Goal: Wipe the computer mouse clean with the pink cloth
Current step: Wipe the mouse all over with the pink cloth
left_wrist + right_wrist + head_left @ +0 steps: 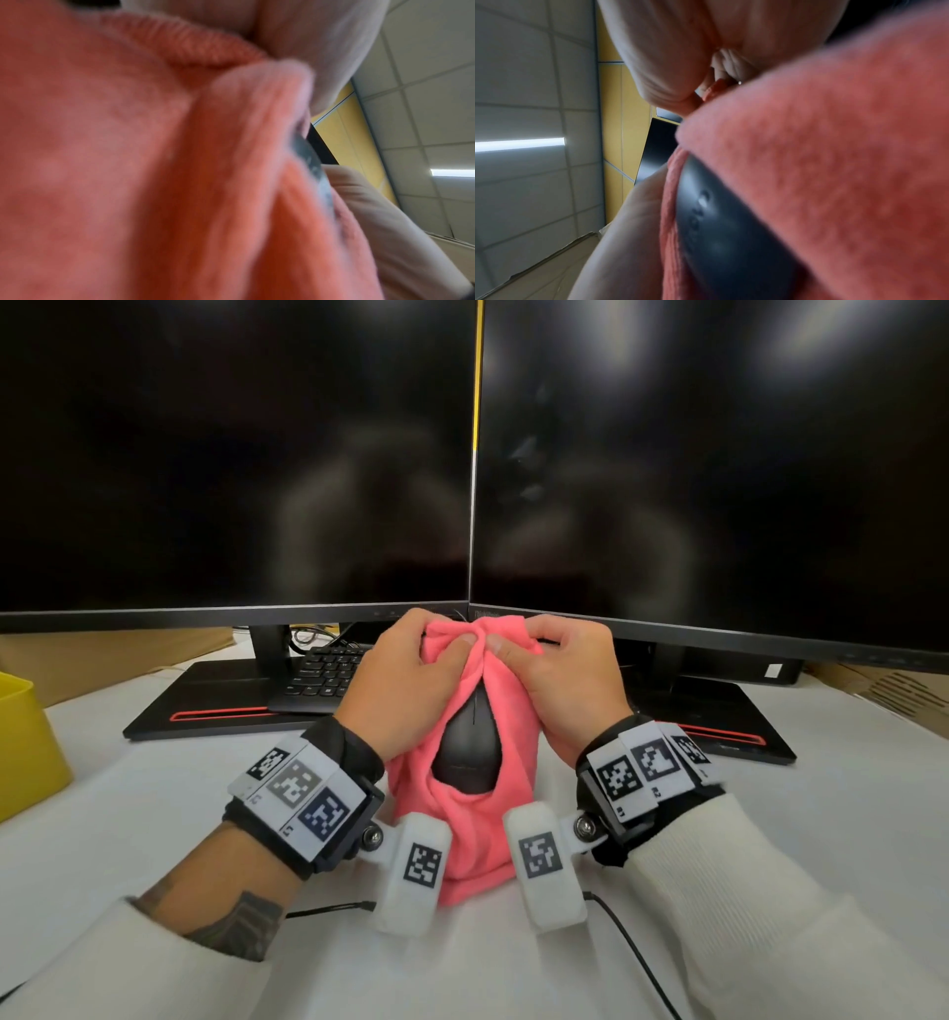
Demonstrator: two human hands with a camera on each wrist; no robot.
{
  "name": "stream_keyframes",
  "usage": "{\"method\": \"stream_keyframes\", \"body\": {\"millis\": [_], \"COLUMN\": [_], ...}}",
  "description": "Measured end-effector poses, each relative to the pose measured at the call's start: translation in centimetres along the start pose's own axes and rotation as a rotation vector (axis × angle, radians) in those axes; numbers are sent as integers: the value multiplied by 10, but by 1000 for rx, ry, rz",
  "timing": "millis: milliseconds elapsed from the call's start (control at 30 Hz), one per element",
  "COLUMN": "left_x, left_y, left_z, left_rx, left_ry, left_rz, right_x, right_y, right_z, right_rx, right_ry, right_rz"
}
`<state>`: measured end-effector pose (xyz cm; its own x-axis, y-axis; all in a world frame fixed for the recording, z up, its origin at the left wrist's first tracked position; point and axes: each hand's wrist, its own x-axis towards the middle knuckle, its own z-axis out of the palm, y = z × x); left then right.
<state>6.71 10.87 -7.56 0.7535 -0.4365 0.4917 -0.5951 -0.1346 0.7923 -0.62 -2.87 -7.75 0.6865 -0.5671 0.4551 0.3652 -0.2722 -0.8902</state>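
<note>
Head view, centre of the frame: a pink cloth [462, 793] is wrapped around a black computer mouse [466, 742], which sits on the white table [770, 814] in front of two dark monitors [231, 454]. The left hand [405, 685] and right hand [570, 680] both have fingers and thumb curled round the cloth, clamping it against the mouse's sides; the thumbs meet at a bunched fold over the front end.

To do this step well, the hands would best keep the cloth taut, rub it along both flanks together, and then draw the folds shut over the bare back so no part goes unwiped. A firm hold should stop the mouse slipping inside the soft fabric.

Seen between the parted folds, the mouse is smooth, dark and slightly glossy, with a fine seam running down its middle. Right wrist view, lower centre: the mouse shell [721, 233] shows blurred embossed lettering, pink cloth [834, 162] lying against it.
</note>
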Motion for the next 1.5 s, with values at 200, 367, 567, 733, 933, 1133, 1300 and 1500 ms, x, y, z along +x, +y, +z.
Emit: {"method": "stream_keyframes", "body": {"millis": [200, 367, 567, 733, 933, 1133, 1300, 1500], "left_x": [-2, -10, -9, -7, -9, -7, -4, -5], "left_y": [9, 9, 2, 5, 11, 10, 7, 2], "left_z": [2, 4, -2, -9, -12, -8, -7, -12], "left_rx": [-27, -155, -258, -160, -125, -62, -149, -277], "left_ry": [-172, -459, -446, -336, -313, -113, -116, -245], "left_rz": [-160, -238, -142, -59, -43, -102, -25, -35], "right_x": [5, 10, 9, 1, 4, 4, 7, 9], "right_y": [1, 2, -5, -11, -17, -15, -16, -17], "right_z": [-1, -10, -14, -18, -24, -21, -29, -37], "right_rx": [-86, -119, 33, 211, 276, 292, 495, 528], "right_ry": [171, 335, 159, -14, 39, 32, -24, 24], "right_rz": [8, -42, -60, 63, 113, 151, 384, 412]}}
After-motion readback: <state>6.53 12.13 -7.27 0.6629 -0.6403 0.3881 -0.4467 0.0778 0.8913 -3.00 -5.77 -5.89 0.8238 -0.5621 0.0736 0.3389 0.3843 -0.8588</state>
